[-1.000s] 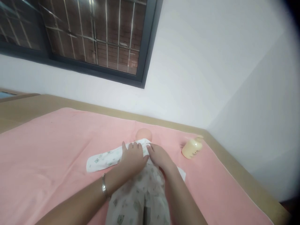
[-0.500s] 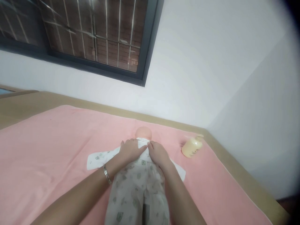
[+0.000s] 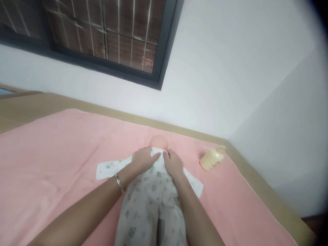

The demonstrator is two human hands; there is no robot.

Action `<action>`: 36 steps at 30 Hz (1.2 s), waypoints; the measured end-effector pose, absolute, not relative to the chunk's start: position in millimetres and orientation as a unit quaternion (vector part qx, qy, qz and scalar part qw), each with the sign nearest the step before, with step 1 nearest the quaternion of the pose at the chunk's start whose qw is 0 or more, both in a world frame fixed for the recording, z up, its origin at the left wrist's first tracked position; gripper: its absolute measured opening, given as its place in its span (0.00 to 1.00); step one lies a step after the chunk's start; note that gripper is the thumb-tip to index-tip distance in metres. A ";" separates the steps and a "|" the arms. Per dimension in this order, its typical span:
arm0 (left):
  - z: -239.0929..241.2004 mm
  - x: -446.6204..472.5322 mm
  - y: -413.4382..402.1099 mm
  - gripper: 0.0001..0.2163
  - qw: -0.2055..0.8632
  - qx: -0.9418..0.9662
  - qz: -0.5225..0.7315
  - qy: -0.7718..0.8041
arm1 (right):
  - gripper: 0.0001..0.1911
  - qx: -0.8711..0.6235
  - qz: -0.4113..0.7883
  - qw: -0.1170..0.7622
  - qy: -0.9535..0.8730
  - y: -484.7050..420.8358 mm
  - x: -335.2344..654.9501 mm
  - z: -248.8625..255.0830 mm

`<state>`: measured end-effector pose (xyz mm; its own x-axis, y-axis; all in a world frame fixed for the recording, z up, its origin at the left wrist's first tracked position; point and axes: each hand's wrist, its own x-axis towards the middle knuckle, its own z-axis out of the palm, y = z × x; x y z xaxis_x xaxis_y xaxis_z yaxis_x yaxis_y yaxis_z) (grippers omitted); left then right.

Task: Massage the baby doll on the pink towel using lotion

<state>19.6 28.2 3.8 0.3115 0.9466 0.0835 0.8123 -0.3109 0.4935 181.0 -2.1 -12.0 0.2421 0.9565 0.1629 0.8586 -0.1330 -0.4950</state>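
Note:
A baby doll [image 3: 159, 141] lies on its back on a pink towel [image 3: 56, 153], head toward the wall, dressed in a white printed romper [image 3: 151, 201]. Both of my hands rest on the doll's chest just below its neck. My left hand [image 3: 142, 160], a silver bracelet on its wrist, lies on the left side of the chest with its fingers pressed on the cloth near the collar. My right hand [image 3: 174, 163] lies on the right side, its fingers curled onto the cloth at the collar. The fingertips of the two hands nearly meet.
A pale yellow pump bottle [image 3: 212, 159] lies on its side on the towel, right of the doll. The towel covers a tan surface [image 3: 258, 186] set into a corner of white walls. A dark-framed barred window [image 3: 107, 37] is above left.
Both hands slid up the doll's chest toward the neck and drew closer together. More of the romper's front shows below them.

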 end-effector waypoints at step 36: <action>-1.4 19.9 32.8 0.26 0.190 0.781 0.198 0.562 | 0.19 -0.729 0.082 0.319 -0.600 1.2 184.6 -24.0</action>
